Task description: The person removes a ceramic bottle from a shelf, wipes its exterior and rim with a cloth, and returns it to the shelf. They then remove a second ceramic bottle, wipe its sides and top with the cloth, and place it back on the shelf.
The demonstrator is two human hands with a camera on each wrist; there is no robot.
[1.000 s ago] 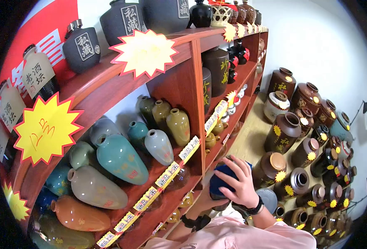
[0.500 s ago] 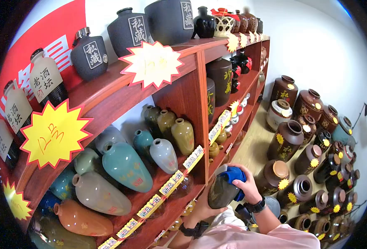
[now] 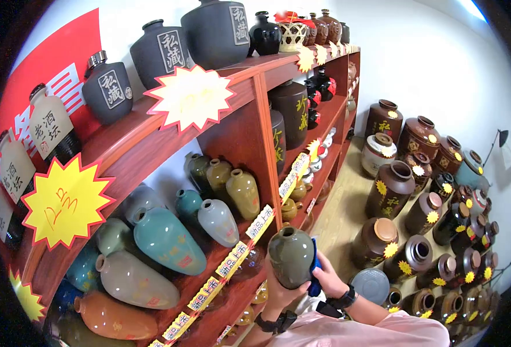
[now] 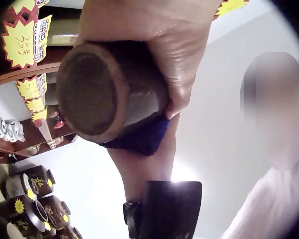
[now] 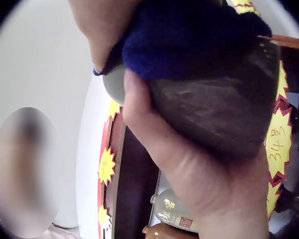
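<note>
A dark grey-green glazed bottle (image 3: 291,258) with a small round mouth is held in front of the person, mouth upward. The left hand (image 3: 281,294) grips it low on its body; the left wrist view shows the bottle's round base (image 4: 89,94) beside that palm. At the bottle's right side, the right hand (image 3: 329,280) holds a blue cloth (image 3: 315,270) against the glaze. Seen in the right wrist view, the cloth (image 5: 184,42) lies folded over the bottle's side, close to the left thumb (image 5: 137,92).
Left of the hands is a red-brown wooden shelf (image 3: 244,121) with several glazed bottles, such as a teal one (image 3: 169,240), and yellow labels (image 3: 232,260). Large brown jars (image 3: 394,188) crowd the floor at right. A round grey lid (image 3: 371,286) lies near the right wrist.
The right hand and cloth have moved from over the bottle's top to its right side. The bottle has turned so its mouth now shows upward. The left hand keeps its grip.
</note>
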